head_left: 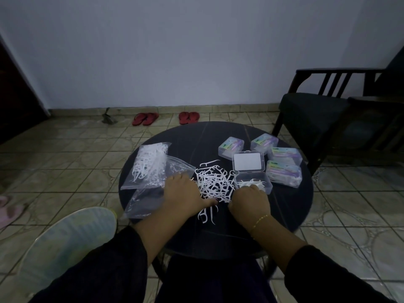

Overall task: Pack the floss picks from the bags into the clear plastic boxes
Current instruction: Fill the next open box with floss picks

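Round dark counter on a tiled floor. Loose pile of floss picks sits mid-counter, a few strays just near of it.

Left hand lies palm-down on the counter at the pile's left edge, thumb reaching right onto the near picks; fingers mostly hidden behind the hand, can't tell if spread or pinching.

Right hand is at the near-left corner of the open clear box. Fingers curl down over the box rim, touching the picks lying inside; whether they pinch one, can't tell. Box lid is flipped back on the far side.

Full bag of picks far-left of the pile. Near-empty bag in front of it, overlapping, partly under the left hand.

Four closed, filled boxes cluster far-right around the open one.

Off-counter: red flip-flops by the far wall, dark armchair right.
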The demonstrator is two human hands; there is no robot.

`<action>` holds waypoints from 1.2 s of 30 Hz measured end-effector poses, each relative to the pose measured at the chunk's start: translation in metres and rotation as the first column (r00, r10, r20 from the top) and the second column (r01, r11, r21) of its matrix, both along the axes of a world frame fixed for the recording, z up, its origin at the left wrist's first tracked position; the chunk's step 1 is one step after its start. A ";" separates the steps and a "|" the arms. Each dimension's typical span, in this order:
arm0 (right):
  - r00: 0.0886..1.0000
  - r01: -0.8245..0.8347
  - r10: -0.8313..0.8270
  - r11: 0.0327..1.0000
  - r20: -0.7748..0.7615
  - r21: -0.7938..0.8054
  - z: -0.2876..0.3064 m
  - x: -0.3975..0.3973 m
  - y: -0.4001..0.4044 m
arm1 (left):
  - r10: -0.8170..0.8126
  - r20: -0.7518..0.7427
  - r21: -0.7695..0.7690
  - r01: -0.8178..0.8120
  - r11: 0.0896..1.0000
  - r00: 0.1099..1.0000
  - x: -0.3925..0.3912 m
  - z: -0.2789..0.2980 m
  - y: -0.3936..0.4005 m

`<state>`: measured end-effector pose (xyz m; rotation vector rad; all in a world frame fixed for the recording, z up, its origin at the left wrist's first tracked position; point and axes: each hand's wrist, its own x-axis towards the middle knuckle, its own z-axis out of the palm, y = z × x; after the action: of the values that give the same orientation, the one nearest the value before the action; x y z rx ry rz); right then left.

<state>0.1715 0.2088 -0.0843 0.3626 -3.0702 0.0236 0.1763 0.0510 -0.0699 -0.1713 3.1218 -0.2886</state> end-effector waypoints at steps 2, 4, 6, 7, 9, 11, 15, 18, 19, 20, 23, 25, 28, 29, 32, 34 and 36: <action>0.999 -0.016 0.017 1.000 -0.030 0.016 -0.001 0.001 0.002 | 0.006 0.008 0.020 -0.007 1.000 1.000 0.000 0.000 0.003; 0.997 -0.045 0.047 0.998 -0.053 0.053 -0.003 0.001 0.004 | 0.025 0.021 0.063 -0.026 0.998 0.999 0.000 -0.001 0.004; 0.996 -0.068 0.072 0.994 -0.046 0.081 -0.003 0.002 0.006 | 0.039 0.025 0.107 -0.042 0.993 0.999 -0.001 -0.002 0.006; 0.996 -0.075 0.078 0.994 -0.035 0.084 -0.003 0.001 0.007 | 0.041 0.026 0.123 -0.044 0.991 0.999 -0.001 -0.002 0.006; 0.996 -0.084 0.085 0.994 -0.010 0.066 -0.001 -0.001 0.012 | 0.036 0.025 0.160 -0.040 0.986 0.999 0.001 -0.001 0.008; 0.996 -0.094 0.094 0.995 0.001 0.041 0.004 -0.005 0.018 | 0.034 0.034 0.190 -0.040 0.981 0.999 0.002 0.000 0.008; 0.990 -0.132 0.132 0.991 0.045 0.000 0.021 -0.013 0.036 | 0.058 0.093 0.182 -0.074 0.980 0.994 -0.003 0.002 0.011; 0.984 -0.164 0.166 0.986 0.070 -0.038 0.033 -0.022 0.048 | 0.093 0.128 0.238 -0.122 0.964 0.987 -0.007 0.003 0.014; 0.982 -0.172 0.173 0.985 0.072 -0.029 0.036 -0.026 0.052 | 0.105 0.136 0.253 -0.137 0.958 0.985 -0.008 0.003 0.015; 0.982 -0.173 0.173 0.985 0.071 -0.010 0.039 -0.029 0.055 | 0.117 0.139 0.261 -0.150 0.954 0.983 -0.010 0.003 0.016; 0.988 -0.149 0.148 0.988 0.030 0.034 0.046 -0.040 0.064 | 0.133 0.146 0.259 -0.168 0.951 0.980 -0.013 0.005 0.016; 0.992 -0.125 0.125 0.990 0.005 0.065 0.050 -0.047 0.068 | 0.132 0.166 0.243 -0.170 0.955 0.977 -0.013 0.008 0.017; 0.993 -0.106 0.110 0.987 -0.032 0.121 0.047 -0.057 0.071 | 0.128 0.175 0.208 -0.163 0.964 0.976 -0.013 0.012 0.019; 0.992 -0.108 0.114 0.986 -0.044 0.126 0.044 -0.059 0.070 | 0.121 0.168 0.204 -0.154 0.967 0.978 -0.012 0.011 0.019; 0.989 -0.124 0.130 0.988 -0.068 0.092 0.033 -0.060 0.068 | 0.095 0.137 0.198 -0.122 0.973 0.986 -0.013 0.010 0.017; 0.989 -0.127 0.130 0.990 -0.063 0.057 0.026 -0.057 0.066 | 0.071 0.115 0.198 -0.093 0.976 0.991 -0.013 0.012 0.017; 0.988 -0.145 0.146 0.989 -0.053 0.016 0.020 -0.054 0.066 | 0.037 0.094 0.180 -0.054 0.982 0.995 -0.014 0.016 0.016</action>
<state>0.1172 0.2751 -0.0646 0.5777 -2.9851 0.0007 0.1622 0.0671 -0.0543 -0.2210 3.0277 -0.0085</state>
